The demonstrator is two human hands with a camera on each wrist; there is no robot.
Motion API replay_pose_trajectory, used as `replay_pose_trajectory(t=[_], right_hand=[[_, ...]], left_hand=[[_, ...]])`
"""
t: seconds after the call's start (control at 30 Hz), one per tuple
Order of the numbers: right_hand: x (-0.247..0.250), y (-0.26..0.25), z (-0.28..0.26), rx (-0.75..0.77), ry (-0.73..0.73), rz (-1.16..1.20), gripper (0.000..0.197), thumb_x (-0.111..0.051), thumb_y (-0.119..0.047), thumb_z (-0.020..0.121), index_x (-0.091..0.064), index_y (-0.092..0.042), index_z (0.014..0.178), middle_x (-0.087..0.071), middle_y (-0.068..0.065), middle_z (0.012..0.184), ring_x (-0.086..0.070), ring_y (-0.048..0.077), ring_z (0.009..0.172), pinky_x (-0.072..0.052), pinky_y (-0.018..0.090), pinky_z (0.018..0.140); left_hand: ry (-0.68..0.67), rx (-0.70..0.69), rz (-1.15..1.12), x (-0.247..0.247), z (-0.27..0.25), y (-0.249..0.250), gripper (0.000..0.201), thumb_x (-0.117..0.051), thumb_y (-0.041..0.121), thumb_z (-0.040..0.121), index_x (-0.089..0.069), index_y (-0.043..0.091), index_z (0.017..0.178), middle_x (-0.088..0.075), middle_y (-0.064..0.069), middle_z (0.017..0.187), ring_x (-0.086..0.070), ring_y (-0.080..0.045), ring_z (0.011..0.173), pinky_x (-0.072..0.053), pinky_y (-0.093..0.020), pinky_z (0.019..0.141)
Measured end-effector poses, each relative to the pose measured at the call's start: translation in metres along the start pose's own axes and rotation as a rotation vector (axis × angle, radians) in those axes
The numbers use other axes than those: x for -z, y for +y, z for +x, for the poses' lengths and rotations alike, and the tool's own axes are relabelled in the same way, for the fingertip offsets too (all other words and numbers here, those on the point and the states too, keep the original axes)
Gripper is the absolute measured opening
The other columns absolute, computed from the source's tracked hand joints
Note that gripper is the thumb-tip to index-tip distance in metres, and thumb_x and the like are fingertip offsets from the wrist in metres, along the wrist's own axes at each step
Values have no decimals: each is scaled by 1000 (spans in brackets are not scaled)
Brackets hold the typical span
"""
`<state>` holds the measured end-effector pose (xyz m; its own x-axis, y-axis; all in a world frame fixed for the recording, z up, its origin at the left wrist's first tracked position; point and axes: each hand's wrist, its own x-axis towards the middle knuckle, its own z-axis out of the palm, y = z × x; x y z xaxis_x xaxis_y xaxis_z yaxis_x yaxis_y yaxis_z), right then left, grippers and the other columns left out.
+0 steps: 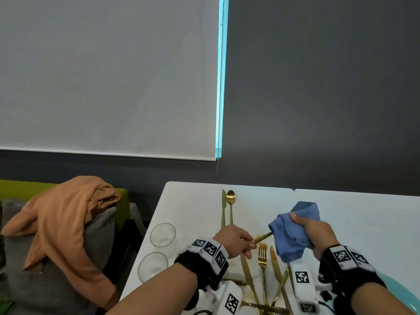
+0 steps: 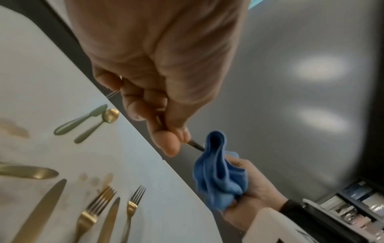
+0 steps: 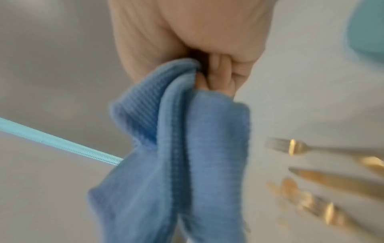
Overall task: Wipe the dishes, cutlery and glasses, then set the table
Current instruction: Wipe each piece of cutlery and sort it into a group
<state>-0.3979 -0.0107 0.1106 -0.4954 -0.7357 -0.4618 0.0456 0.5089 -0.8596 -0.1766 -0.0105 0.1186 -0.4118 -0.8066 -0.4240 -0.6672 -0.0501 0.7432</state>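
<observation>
Wiping a slim gold cutlery piece [image 1: 261,238] over the white table [image 1: 363,223].
Left hand [image 1: 236,241] fingers curled round its handle, far end buried in the bunched blue ribbed cloth [image 1: 293,233] pinched by right hand [image 1: 318,233]; more gold cutlery just beneath, two clear glasses [image 1: 162,235] left.

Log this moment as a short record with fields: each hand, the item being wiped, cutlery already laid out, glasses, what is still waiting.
left hand: grips gold cutlery piece by its handle
right hand: holds blue cloth bunched round the piece's other end
piece type: hidden by cloth
laid out: knife beside spoon, far side of table
glasses: two, left table edge
waiting: gold forks and knives in a loose pile
</observation>
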Motion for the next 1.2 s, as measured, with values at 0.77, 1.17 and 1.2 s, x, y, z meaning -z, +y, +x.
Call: replay_pose_trajectory(t=[0.77, 1.17, 1.2], right_hand=[[-32, 9, -23, -44, -216, 147, 22, -69, -15, 82, -60, 2, 93, -67, 23, 89, -64, 36, 81, -53, 41, 70], [-14, 1, -25, 25, -187, 114, 17, -66, -16, 84, -56, -3, 87, -63, 18, 85, -61, 31, 79, -51, 38, 66], [-15, 3, -22, 23, -194, 71, 20, -68, -16, 83, -56, -2, 90, -63, 18, 86, -61, 32, 80, -52, 39, 66]], left_hand=[[40, -104, 304, -27, 20, 10, 29, -38, 5, 97, -56, -6, 117, -58, -23, 121, -58, -30, 99, -42, -21, 72], [-4, -125, 35, -37, 28, 11, 16, -46, 9, 95, -60, 4, 100, -50, -1, 77, -46, -19, 81, -38, -20, 71], [11, -154, 51, -38, 29, 14, 17, -45, 9, 96, -61, 7, 103, -57, -5, 87, -46, -17, 83, -37, -16, 70]])
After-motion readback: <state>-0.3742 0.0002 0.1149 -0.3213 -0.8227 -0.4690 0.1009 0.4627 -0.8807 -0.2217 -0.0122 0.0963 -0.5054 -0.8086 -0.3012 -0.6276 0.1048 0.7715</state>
